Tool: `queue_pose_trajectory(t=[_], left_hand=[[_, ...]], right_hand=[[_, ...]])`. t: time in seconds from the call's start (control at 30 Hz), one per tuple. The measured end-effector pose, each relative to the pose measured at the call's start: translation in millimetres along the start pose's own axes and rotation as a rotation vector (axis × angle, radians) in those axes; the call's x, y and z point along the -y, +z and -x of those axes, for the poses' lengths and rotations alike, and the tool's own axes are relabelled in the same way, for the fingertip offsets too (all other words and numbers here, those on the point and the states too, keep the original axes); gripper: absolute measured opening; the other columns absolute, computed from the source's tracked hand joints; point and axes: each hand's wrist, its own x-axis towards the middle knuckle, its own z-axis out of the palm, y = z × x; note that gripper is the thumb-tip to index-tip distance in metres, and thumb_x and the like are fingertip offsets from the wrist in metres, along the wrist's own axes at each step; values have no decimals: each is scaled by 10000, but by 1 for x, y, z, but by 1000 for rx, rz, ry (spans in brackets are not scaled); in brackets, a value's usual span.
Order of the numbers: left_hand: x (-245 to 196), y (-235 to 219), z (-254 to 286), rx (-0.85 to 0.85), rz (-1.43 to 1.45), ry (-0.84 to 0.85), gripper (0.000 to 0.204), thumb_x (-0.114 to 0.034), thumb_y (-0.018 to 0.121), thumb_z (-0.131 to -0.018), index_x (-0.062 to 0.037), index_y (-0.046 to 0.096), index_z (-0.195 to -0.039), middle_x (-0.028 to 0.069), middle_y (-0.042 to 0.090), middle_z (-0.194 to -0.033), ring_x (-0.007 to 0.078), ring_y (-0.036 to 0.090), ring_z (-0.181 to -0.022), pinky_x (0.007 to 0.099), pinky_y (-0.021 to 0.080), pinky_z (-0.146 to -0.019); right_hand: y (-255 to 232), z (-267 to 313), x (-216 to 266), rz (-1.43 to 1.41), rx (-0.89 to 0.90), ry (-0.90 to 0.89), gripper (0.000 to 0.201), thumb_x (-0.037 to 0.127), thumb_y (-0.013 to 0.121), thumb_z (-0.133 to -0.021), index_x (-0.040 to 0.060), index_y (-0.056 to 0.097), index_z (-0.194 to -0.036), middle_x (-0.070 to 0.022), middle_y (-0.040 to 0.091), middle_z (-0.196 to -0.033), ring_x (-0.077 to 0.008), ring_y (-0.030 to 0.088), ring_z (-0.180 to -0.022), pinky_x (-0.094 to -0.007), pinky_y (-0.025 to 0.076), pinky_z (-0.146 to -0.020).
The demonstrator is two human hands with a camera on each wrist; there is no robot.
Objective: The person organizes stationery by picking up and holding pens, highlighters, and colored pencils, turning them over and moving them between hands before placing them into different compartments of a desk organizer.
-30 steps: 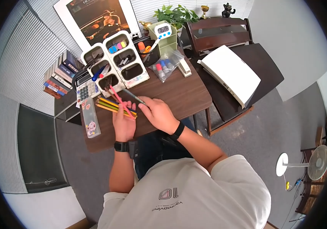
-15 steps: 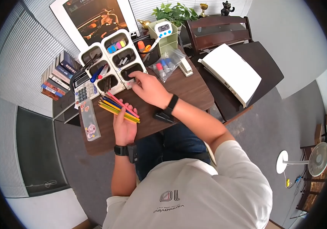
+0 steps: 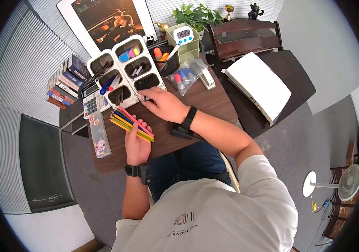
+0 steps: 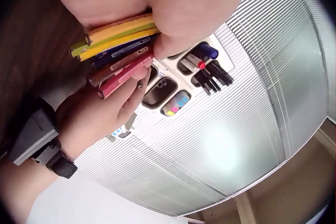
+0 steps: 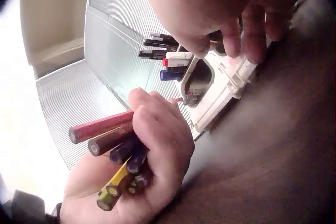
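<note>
Several coloured pencils (image 3: 125,122) lie bundled in my left hand (image 3: 137,145), its thumb across them and fingers curled round. In the right wrist view their blunt ends (image 5: 102,129) point left: pink, brown, blue, yellow and green. My right hand (image 3: 169,106) is at the front edge of the white organizer (image 3: 119,67), by its lower right compartment. Thumb and fingers pinch a thin dark pencil, whose small end (image 3: 146,98) shows between them; most of it is hidden. A dark tip (image 4: 139,84) shows beside the fingertips in the left wrist view.
Markers, pens and highlighters fill other compartments. A calculator (image 3: 95,104) and clear case (image 3: 99,136) are at left. A black cup (image 3: 167,67), bag of markers (image 3: 182,80) and stapler (image 3: 207,80) stand or lie right of the organizer.
My right hand has moved from beside the pencil bundle up to the organizer's lower right compartment, then shifted slightly along its front. My left hand still holds the bundle, now slightly lower.
</note>
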Motion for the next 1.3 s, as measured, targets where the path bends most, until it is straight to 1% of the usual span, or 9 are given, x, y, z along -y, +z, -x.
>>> queue_pose_trajectory(t=[0.13,0.23,0.33,0.4,0.6,0.7,1.0,1.17,1.3], left_hand=[[1,3,2,1,0,13,301,-134,570,-1098,-109,537,-1396,38,626,-1192,164,615,-1103,371,519,-1005],[0,2,3,-26,14,27,284,-133,560,-1103,-105,544,-1385,52,647,-1211,177,634,-1123,384,530,-1008],[2,-3,-1,-21,5,44,272,-151,541,-1113,-107,547,-1382,62,654,-1250,193,642,-1144,400,539,-1004],[3,-4,1,-1,-17,48,269,-170,526,-1122,-110,547,-1383,63,649,-1279,201,639,-1155,409,543,-998],[3,6,0,-9,7,40,270,-136,539,-1112,-107,539,-1380,65,642,-1253,189,612,-1150,383,516,-1033],[1,-3,0,20,51,-7,302,-173,531,-1115,-105,526,-1409,66,638,-1251,186,609,-1129,384,509,-1027],[-4,11,3,-60,-58,-105,426,-227,513,-1100,-83,470,-1499,101,625,-1278,209,603,-1183,418,489,-1064],[-4,13,4,-56,-43,-94,423,-226,503,-1103,-76,466,-1498,109,622,-1261,209,602,-1162,424,489,-1063],[-3,12,4,-29,-2,-96,382,-216,489,-1115,-84,495,-1474,66,637,-1217,170,625,-1092,378,511,-1017]], right_hand=[[-24,5,29,132,-13,45,384,182,699,-950,100,659,-1323,-123,663,-964,-311,705,-853,-410,567,-727],[-33,6,34,-24,163,-5,375,220,729,-937,128,683,-1298,-87,668,-861,-277,696,-748,-391,551,-652],[-29,11,37,-126,445,-245,183,224,764,-918,136,745,-1077,-61,660,-807,-246,668,-674,-385,528,-611],[-23,14,32,-149,443,-284,153,223,765,-919,135,745,-1042,-59,663,-813,-247,666,-667,-387,527,-610],[-35,12,38,-306,280,-330,126,134,820,-829,95,734,-912,-33,638,-737,-211,647,-621,-342,491,-554],[-49,6,37,-279,-129,-448,124,72,835,-756,75,712,-770,-31,618,-646,-183,572,-518,-311,424,-500],[-41,6,29,-113,-318,-399,110,46,828,-787,66,722,-810,-28,651,-698,-172,574,-538,-306,440,-515],[-30,4,28,-99,-114,-19,197,99,763,-916,45,751,-1105,-85,708,-891,-180,653,-675,-308,523,-619],[-17,4,17,-94,-144,-19,268,129,736,-954,58,730,-1212,-99,700,-947,-203,669,-727,-330,540,-657]])
